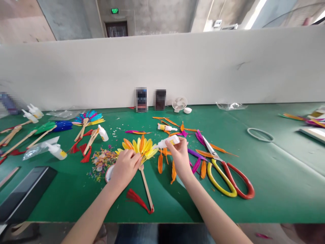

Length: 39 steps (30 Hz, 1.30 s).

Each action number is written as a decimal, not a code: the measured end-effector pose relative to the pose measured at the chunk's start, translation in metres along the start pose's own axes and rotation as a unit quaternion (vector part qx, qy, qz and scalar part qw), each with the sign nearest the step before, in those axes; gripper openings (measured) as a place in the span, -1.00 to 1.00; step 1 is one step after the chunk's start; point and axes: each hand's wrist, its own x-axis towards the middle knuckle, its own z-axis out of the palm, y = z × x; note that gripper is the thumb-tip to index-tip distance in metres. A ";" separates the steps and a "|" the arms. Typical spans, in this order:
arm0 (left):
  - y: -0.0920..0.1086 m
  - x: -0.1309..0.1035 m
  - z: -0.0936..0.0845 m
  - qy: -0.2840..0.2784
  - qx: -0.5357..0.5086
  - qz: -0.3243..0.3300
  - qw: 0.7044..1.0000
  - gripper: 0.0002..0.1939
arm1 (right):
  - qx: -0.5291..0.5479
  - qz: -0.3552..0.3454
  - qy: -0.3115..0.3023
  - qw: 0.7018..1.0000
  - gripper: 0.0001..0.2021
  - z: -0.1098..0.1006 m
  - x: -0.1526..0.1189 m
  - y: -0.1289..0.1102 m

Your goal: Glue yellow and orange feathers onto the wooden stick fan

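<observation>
A fan of yellow and orange feathers (142, 145) lies on the green table, its wooden handle (146, 189) pointing toward me with a red tassel (137, 199) at the end. My left hand (127, 166) is closed on the lower left part of the feathers, fingertips near where they meet the handle. My right hand (179, 154) grips a white glue bottle (169, 141), tilted sideways with its nozzle at the fan's right feathers. Loose orange feathers (173, 172) and purple ones (196, 165) lie around the right hand.
Large scissors (228, 176) with red and yellow handles lie open at the right. Another glue bottle (167, 127) lies behind my right hand. Feather scraps (101, 161), finished fans (87, 119) and a black box (29, 191) are at the left. A small white fan (179, 103) stands by the partition.
</observation>
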 end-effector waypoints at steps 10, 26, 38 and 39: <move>-0.003 0.000 -0.003 0.052 -0.050 -0.010 0.997 -0.78 | 0.050 0.049 -0.031 0.997 -0.66 0.003 -0.002 0.000; -0.007 0.003 -0.004 -0.008 -0.174 -0.096 0.980 -0.78 | 0.162 0.155 -0.030 0.974 -0.68 -0.005 0.013 0.004; -0.029 0.008 -0.028 -0.062 -0.237 -0.124 0.961 -0.84 | 0.226 0.173 -0.016 0.958 -0.80 -0.010 0.054 -0.020; -0.031 0.010 -0.033 -0.065 -0.288 -0.146 0.944 -0.84 | 0.227 0.179 -0.003 0.957 -0.79 -0.012 0.061 -0.020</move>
